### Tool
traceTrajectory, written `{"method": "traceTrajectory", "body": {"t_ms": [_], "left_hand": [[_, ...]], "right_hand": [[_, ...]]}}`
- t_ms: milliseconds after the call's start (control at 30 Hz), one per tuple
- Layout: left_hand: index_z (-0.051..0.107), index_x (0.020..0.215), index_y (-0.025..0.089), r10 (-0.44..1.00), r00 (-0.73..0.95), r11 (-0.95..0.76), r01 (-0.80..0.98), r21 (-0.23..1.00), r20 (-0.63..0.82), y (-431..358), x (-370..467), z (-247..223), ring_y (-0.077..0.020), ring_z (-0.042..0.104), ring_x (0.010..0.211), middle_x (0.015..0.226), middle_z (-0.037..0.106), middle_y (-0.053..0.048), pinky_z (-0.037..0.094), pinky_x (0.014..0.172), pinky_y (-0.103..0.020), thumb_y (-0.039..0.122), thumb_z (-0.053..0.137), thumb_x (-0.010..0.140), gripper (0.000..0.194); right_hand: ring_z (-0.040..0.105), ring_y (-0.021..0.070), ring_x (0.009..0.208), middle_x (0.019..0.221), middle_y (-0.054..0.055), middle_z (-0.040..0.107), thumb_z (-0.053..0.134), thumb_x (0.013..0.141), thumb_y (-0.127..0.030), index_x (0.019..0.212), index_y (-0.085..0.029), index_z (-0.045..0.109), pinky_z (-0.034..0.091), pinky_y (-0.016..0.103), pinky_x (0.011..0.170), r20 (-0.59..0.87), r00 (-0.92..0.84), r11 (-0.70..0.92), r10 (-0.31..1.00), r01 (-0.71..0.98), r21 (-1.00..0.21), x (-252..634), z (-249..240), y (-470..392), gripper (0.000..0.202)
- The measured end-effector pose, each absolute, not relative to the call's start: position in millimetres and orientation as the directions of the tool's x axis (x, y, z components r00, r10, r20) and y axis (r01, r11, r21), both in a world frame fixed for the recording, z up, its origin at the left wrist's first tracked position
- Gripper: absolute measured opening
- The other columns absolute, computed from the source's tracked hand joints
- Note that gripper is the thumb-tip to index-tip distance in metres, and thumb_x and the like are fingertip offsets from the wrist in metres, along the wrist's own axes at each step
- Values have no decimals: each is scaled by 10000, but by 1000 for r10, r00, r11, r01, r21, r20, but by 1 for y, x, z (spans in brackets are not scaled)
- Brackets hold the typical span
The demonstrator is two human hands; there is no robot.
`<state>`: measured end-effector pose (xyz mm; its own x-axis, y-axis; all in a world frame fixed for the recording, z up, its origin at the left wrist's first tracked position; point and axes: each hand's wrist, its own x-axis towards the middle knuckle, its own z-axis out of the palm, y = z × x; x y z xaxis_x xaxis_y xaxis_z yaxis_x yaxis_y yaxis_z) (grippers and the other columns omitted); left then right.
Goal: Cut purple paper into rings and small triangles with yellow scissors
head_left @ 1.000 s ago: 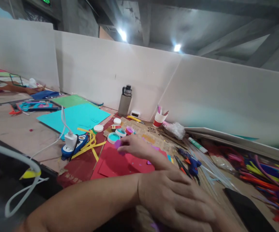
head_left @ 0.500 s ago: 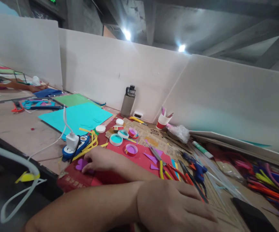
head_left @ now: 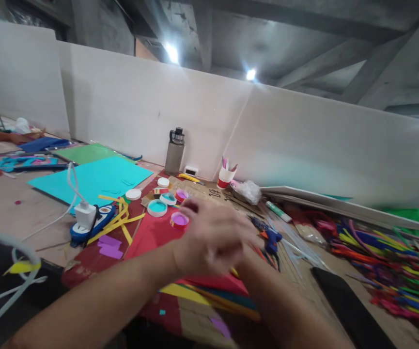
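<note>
My left hand (head_left: 198, 242) and my right hand (head_left: 243, 235) overlap above red paper (head_left: 153, 237), both smeared by motion. The left one lies in front and covers part of the right. What they hold, if anything, cannot be made out. Purple paper pieces (head_left: 110, 246) lie on a dark red cover at the left. Just beyond the left hand stands a small round tub with purple inside (head_left: 179, 220). Another tub, turquoise inside (head_left: 157, 207), sits farther left. Most of the tools on the red paper are hidden behind my hands.
Yellow strips (head_left: 122, 220) lie beside a blue power strip (head_left: 96, 225) with a white plug. Turquoise sheets (head_left: 96, 177), a bottle (head_left: 175, 152) and a paper cup (head_left: 226, 177) stand farther back. Rightward are a glue gun (head_left: 270, 238), a black phone (head_left: 350, 308) and colourful pipe cleaners (head_left: 387, 266).
My right hand has let go of the purple paper at the left and moved right. My left hand has lifted from the lower right, and the two now overlap. The view has swung right.
</note>
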<state>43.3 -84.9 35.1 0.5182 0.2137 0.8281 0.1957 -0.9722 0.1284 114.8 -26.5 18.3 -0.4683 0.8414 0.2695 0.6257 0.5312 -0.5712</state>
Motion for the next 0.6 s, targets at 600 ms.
{"method": "traceTrajectory", "body": {"t_ms": [600], "left_hand": [[708, 831, 165, 931, 366, -339, 879, 336, -18, 20, -23, 6, -169, 591, 708, 795, 694, -44, 395, 587, -242, 241, 543, 753, 198]], "right_hand": [[662, 314, 953, 1059, 185, 674, 610, 817, -321, 1156, -137, 596, 445, 315, 701, -97, -206, 206, 974, 979, -8, 224, -11, -65, 385]]}}
